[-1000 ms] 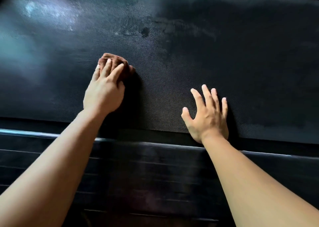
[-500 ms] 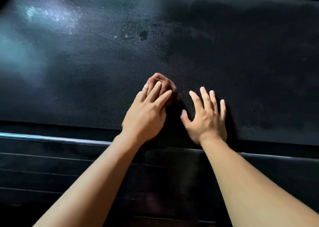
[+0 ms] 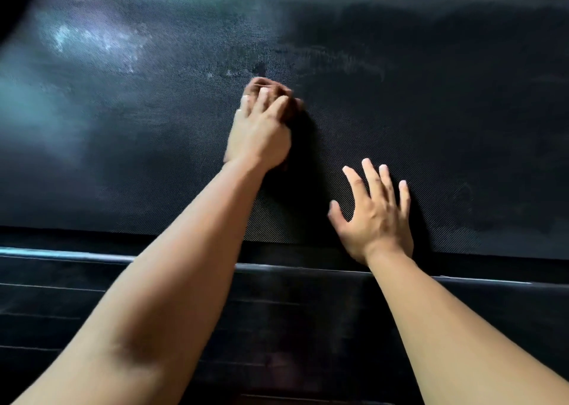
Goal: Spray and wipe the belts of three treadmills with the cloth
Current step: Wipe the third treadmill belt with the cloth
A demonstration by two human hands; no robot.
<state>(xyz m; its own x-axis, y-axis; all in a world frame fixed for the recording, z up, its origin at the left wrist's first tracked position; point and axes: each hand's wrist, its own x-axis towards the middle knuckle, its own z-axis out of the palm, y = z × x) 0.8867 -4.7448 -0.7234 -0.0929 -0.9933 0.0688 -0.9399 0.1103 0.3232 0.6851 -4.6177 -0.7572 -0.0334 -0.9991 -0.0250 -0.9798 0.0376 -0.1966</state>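
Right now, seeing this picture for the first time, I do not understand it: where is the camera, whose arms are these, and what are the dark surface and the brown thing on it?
There is no machine here: a person works with two bare hands. The picture comes from a camera worn on the person's head, looking forward and down, so the arms enter from the bottom edge. The dark surface is a treadmill belt; the pale line near the bottom is its side rail. The left hand presses a bunched brown cloth onto the belt, fingers laid over it. The right hand lies flat on the belt with spread fingers and holds nothing. At the upper left the belt shows pale smears; whether spray or dust, I cannot tell.
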